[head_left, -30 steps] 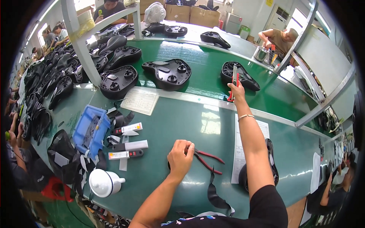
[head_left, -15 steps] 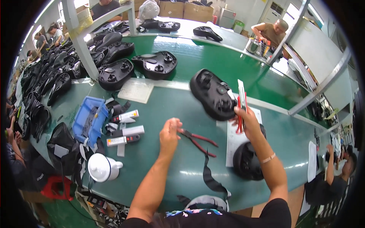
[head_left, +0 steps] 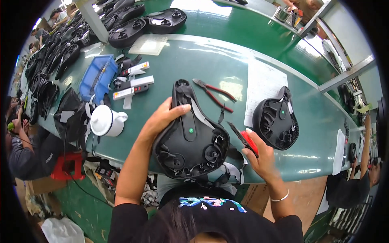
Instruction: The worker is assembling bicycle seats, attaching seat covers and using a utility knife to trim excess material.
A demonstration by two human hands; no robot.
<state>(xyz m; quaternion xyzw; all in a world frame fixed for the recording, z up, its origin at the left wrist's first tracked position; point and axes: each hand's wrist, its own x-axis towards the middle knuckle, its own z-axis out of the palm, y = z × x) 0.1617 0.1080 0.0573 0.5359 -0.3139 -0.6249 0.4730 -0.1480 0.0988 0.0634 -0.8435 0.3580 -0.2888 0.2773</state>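
A black bicycle saddle (head_left: 194, 133) is tilted underside up at the table's near edge, its narrow nose pointing away from me. My left hand (head_left: 164, 117) grips it along the left side near the nose, thumb over the underside. To the saddle's right, my right hand (head_left: 261, 158) is closed around a red-handled utility knife (head_left: 248, 141). The knife's dark tip points up and left, apart from the saddle. Red-handled cutting pliers (head_left: 214, 95) lie on the table beyond the saddle. A second black saddle (head_left: 277, 121) rests underside up at the right, partly over a printed sheet (head_left: 263, 81).
At left stand a blue bin (head_left: 97, 79) and a white lidded mug (head_left: 107, 120), with small boxed blades (head_left: 131, 91) beside them. Many saddles (head_left: 65, 60) are piled at the far left. A metal post (head_left: 92, 20) rises there. Co-workers sit around the edges.
The saddle that my right hand held up has come down near me into my left hand. My right hand keeps only the knife. The view has tilted downward.
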